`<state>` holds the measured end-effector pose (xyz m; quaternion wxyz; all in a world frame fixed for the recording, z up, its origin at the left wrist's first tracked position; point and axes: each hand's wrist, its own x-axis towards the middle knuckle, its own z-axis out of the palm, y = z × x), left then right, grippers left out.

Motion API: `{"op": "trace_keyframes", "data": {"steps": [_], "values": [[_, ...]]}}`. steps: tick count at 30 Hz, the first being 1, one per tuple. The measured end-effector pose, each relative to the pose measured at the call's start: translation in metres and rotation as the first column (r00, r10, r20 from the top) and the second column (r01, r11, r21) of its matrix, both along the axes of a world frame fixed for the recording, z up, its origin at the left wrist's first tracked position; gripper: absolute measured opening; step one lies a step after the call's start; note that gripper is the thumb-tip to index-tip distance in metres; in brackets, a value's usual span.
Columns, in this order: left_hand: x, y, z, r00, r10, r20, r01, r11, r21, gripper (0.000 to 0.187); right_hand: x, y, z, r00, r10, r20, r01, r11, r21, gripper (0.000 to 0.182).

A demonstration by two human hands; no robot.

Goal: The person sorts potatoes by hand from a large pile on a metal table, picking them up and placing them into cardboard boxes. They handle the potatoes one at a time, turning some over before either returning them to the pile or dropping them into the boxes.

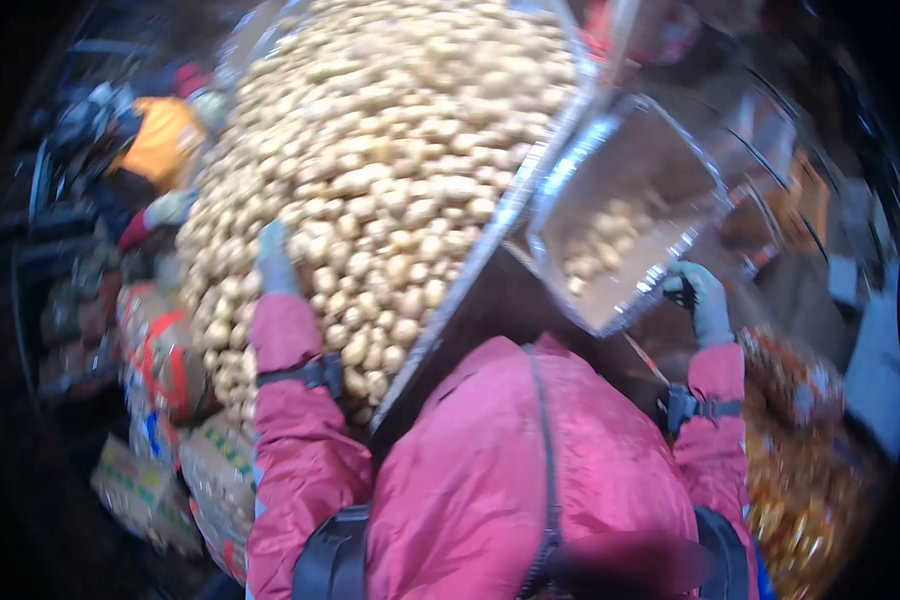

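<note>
A large heap of small pale potatoes fills a wide bin with a shiny, tape-covered edge. My left hand, in a light glove, lies on the potatoes near the heap's left side, fingers stretched forward and holding nothing I can see. To the right of the bin is a box with shiny taped rims and a small pile of potatoes inside. At that box's near right rim, my gloved right hand has its fingers curled on the edge. Blur hides the exact finger contact.
Another person's gloved hand is at the bin's left side, near an orange garment. Taped cardboard boxes stack at the left. At the lower right sits a shiny orange-yellow mass of packaged goods. White sheets stand further right.
</note>
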<state>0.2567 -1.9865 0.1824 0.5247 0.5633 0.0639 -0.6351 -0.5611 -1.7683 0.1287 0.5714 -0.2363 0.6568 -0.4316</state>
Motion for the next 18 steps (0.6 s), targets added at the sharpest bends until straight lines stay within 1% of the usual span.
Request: {"op": "trace_keyframes", "data": {"steps": [1,2,3,4,5,6,8,9,10,11,12,13,14,15,16,17,18], "values": [[-0.034,0.022,0.003,0.791,-0.061,0.609,0.187,0.971,-0.147,0.041,0.019,-0.019,0.007,0.996,0.078,0.049,-0.077,0.997,-0.016,0.031],[-0.088,0.037,-0.002,0.255,-0.002,0.967,0.402,0.910,-0.104,0.044,0.035,-0.039,0.016,0.985,0.148,0.087,-0.147,0.989,-0.027,0.032],[-0.096,0.040,0.012,0.183,-0.083,0.980,0.423,0.906,-0.003,0.049,0.060,-0.062,0.028,0.973,0.222,0.064,-0.220,0.974,-0.048,0.032],[-0.100,0.043,0.020,0.118,-0.103,0.988,0.414,0.909,0.046,0.048,0.090,-0.081,0.041,0.958,0.284,0.032,-0.282,0.957,-0.067,0.032],[-0.112,0.045,0.037,0.151,-0.138,0.979,0.377,0.924,0.072,0.049,0.116,-0.097,0.050,0.930,0.348,0.117,-0.336,0.935,-0.111,0.031],[-0.120,0.047,0.051,0.189,-0.174,0.967,0.343,0.934,0.101,0.049,0.145,-0.113,0.055,0.893,0.440,0.097,-0.416,0.888,-0.196,0.030],[-0.112,0.053,0.052,0.108,-0.113,0.988,0.414,0.908,0.059,0.053,0.203,-0.143,0.061,0.834,0.488,0.257,-0.455,0.872,-0.179,0.031],[-0.113,0.056,0.057,0.115,-0.066,0.991,0.442,0.897,0.009,0.050,0.233,-0.156,0.066,0.808,0.551,0.210,-0.520,0.834,-0.187,0.031],[-0.106,0.058,0.055,0.120,-0.065,0.991,0.430,0.903,0.007,0.050,0.263,-0.167,0.071,0.778,0.608,0.161,-0.580,0.792,-0.190,0.032],[-0.098,0.060,0.052,0.332,-0.042,0.942,0.433,0.894,-0.112,0.047,0.294,-0.176,0.074,0.755,0.636,0.161,-0.597,0.768,-0.232,0.033],[-0.089,0.064,0.051,0.526,-0.022,0.850,0.409,0.883,-0.230,0.044,0.324,-0.183,0.073,0.730,0.664,0.164,-0.612,0.741,-0.275,0.034],[-0.091,0.068,0.058,0.475,-0.056,0.878,0.414,0.895,-0.167,0.040,0.354,-0.191,0.063,0.715,0.699,0.019,-0.634,0.660,-0.404,0.036],[-0.089,0.069,0.062,0.475,-0.051,0.879,0.401,0.901,-0.165,0.040,0.381,-0.197,0.052,0.699,0.704,-0.126,-0.652,0.555,-0.517,0.038],[-0.086,0.069,0.064,0.334,-0.056,0.941,0.422,0.902,-0.096,0.042,0.405,-0.203,0.050,0.637,0.678,-0.368,-0.743,0.412,-0.527,0.041],[-0.084,0.067,0.068,0.185,-0.064,0.981,0.434,0.901,-0.023,0.044,0.427,-0.209,0.049,0.547,0.597,-0.586,-0.825,0.268,-0.497,0.044],[-0.090,0.061,0.073,0.271,-0.063,0.960,0.422,0.904,-0.060,0.051,0.447,-0.215,0.047,0.442,0.533,-0.721,-0.885,0.132,-0.446,0.046],[-0.095,0.054,0.073,0.423,-0.009,0.906,0.416,0.890,-0.185,0.056,0.464,-0.217,0.043,0.388,0.374,-0.842,-0.918,0.077,-0.389,0.043]]}}
